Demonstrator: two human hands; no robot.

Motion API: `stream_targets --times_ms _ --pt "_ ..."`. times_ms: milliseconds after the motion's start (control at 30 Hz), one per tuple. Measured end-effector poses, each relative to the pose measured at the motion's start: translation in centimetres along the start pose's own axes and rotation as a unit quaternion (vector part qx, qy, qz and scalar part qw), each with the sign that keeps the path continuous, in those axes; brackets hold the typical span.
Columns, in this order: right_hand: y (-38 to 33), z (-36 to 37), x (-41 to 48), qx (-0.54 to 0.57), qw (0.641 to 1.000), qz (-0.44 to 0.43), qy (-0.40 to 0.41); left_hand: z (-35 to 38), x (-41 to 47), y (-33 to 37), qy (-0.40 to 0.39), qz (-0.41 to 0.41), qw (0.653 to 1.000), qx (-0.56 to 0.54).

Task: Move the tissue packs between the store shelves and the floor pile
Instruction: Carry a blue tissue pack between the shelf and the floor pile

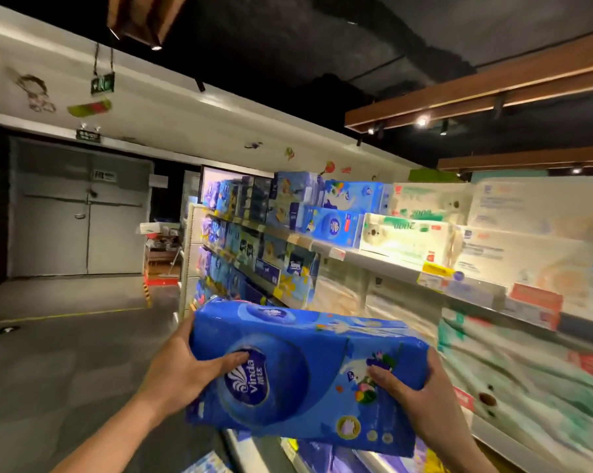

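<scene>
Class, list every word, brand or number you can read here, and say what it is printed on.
"vinda": on the held blue tissue pack.
"Tempo": on a shelved pack.
Too blurred to read: green hanging sign, door notice, shelf price tags, white-green packs.

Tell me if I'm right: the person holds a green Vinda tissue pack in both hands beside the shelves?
Not quite. The head view shows the tissue pack is blue, not green. The left hand and right hand do hold it beside the shelves.
</scene>
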State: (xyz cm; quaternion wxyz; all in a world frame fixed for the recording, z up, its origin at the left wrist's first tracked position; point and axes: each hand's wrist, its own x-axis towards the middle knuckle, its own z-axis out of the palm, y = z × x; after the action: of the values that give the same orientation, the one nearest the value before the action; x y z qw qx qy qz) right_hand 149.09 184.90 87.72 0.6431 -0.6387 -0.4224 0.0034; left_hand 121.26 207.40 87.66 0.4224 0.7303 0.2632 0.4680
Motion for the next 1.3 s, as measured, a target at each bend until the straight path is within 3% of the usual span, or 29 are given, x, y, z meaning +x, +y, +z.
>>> stream_targets --times_ms 200,400,667,833,1300 --pt "5.2 11.3 10.5 -0.017 0.999 -0.004 0.051 -1.5 17.2 -8.6 -0.028 0.042 0.999 -0.018" --pt "6.1 18.0 21.3 -0.053 0.997 -0.008 0.062 -0.7 34.6 -12.3 -0.08 0.075 0.993 -0.046" --pt "8.4 20.6 34.1 -0.12 0.977 -0.044 0.174 5.5 51.4 -14.5 -0.064 0.09 0.992 -0.064" --pt "8.4 21.4 42.1 -0.147 0.96 -0.078 0.225 8.5 59.3 -13.8 -0.115 0.143 0.977 -0.107" --pt "2.7 20.2 62.6 -0.25 0.9 -0.152 0.325 18.9 83.8 -7.1 -0.111 0.229 0.956 -0.148"
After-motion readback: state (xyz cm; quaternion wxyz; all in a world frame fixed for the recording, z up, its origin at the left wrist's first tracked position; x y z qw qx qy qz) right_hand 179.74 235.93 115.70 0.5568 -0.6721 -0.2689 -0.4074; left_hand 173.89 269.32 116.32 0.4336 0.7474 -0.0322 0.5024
